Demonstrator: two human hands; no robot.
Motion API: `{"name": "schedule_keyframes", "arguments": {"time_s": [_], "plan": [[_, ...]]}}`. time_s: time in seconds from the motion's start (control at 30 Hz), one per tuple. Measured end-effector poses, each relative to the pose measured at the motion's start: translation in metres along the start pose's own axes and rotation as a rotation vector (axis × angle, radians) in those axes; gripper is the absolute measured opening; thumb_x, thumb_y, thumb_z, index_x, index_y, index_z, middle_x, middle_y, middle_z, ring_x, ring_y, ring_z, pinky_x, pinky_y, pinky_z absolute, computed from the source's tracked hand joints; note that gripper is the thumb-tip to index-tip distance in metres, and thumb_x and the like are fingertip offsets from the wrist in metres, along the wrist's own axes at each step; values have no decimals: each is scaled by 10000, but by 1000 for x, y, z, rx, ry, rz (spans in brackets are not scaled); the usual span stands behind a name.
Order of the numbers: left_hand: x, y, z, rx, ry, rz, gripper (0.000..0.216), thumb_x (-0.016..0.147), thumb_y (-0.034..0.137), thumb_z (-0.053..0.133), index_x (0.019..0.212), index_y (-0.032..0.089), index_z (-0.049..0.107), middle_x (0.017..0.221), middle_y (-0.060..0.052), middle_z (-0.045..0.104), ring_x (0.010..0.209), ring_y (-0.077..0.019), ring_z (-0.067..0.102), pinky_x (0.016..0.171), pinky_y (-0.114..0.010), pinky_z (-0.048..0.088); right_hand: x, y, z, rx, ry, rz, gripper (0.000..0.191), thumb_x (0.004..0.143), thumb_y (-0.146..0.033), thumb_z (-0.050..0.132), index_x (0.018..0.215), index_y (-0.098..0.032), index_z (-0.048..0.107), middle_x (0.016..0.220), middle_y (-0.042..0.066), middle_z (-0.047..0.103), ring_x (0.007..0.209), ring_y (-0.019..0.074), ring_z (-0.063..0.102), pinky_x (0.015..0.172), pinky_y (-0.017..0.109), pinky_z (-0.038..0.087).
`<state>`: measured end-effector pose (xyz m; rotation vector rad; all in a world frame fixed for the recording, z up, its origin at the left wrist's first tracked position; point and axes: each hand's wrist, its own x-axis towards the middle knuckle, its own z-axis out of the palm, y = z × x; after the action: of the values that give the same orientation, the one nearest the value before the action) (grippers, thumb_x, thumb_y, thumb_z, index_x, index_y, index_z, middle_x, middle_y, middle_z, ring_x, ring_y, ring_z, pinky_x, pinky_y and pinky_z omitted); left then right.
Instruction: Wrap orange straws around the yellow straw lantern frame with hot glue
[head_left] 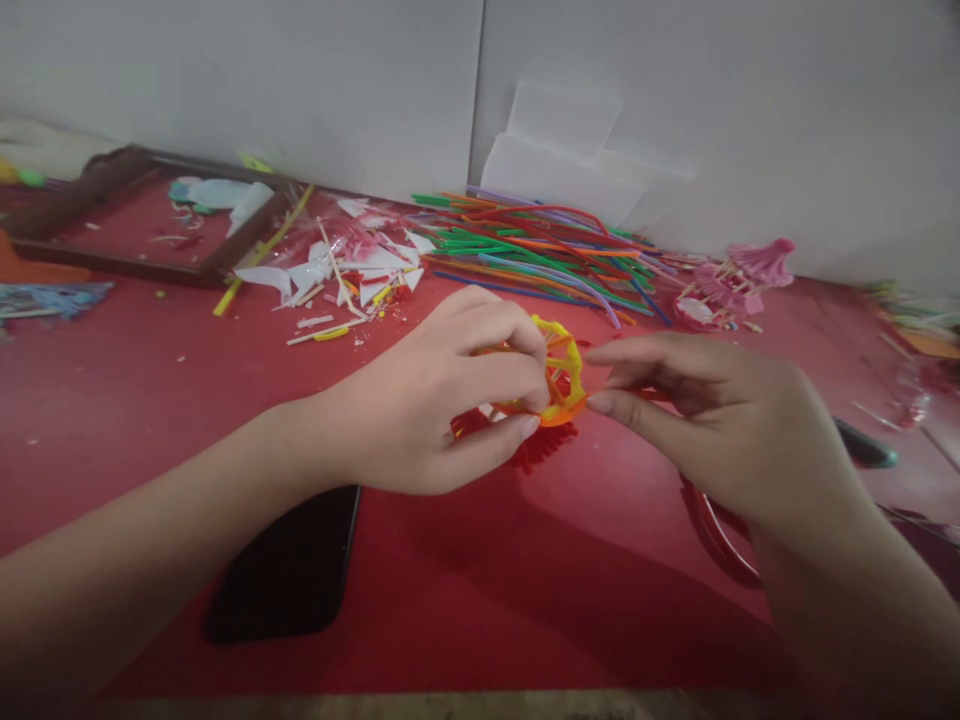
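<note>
My left hand is closed around a small craft piece made of thin sticks with a yellow and orange rim. Red fringed material shows beneath the piece, whose left part is hidden by my fingers. At the rim's right edge, my right hand has its thumb and index finger curved close together. An orange strip shows between its fingers and appears to join the rim by the thumb tip. Below the right wrist lies a curved red strand, partly covered.
A pile of coloured strands lies by the wall. Left of it are white scraps and sticks and a dark wooden frame. A pink stick-built piece stands back right. A black phone lies under my left forearm.
</note>
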<state>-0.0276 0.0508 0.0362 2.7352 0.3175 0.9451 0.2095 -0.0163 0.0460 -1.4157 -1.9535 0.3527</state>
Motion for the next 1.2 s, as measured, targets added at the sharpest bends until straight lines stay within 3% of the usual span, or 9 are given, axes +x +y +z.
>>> {"name": "schedule_keyframes", "arguments": {"time_s": [0.17, 0.33, 0.6, 0.83, 1.2], "plan": [[1, -3, -1, -56, -20, 54, 95, 854, 148, 595, 923, 213, 590, 979, -76, 640, 969, -205, 598, 904, -402, 469, 4, 0, -3, -26, -111, -158, 149, 899, -219, 670, 990, -279, 773, 813, -15, 720, 688, 113, 659, 654, 247, 539], [0, -4, -1, -107, 10, 65, 207, 797, 154, 607, 994, 203, 564, 970, -87, 653, 949, -234, 608, 890, -426, 487, 3, 0, -4, -13, -122, -219, 157, 912, -176, 646, 976, -240, 774, 831, 4, 710, 714, 98, 663, 675, 223, 528], [-9, -23, 3, -87, 187, 109, 355, 781, 335, 637, 1101, 226, 527, 992, -109, 640, 994, -268, 604, 868, -461, 504, -2, -2, -2, -96, -100, -345, 248, 890, -47, 620, 1023, -192, 771, 892, 19, 700, 779, 77, 671, 732, 188, 533], [-3, -19, 1, 124, 203, 169, 281, 805, 408, 687, 983, 213, 588, 953, -78, 681, 884, -215, 636, 832, -437, 523, -4, -9, 3, -164, -36, -369, 194, 887, -67, 640, 978, -176, 772, 886, 29, 718, 753, 93, 680, 696, 188, 548], [1, -4, 2, 249, 149, 179, 78, 860, 270, 655, 898, 210, 625, 992, -65, 689, 906, -206, 633, 848, -416, 538, -5, -15, 7, -192, -14, -384, 168, 896, -83, 633, 961, -157, 769, 863, 37, 714, 751, 97, 679, 710, 188, 558]]}}
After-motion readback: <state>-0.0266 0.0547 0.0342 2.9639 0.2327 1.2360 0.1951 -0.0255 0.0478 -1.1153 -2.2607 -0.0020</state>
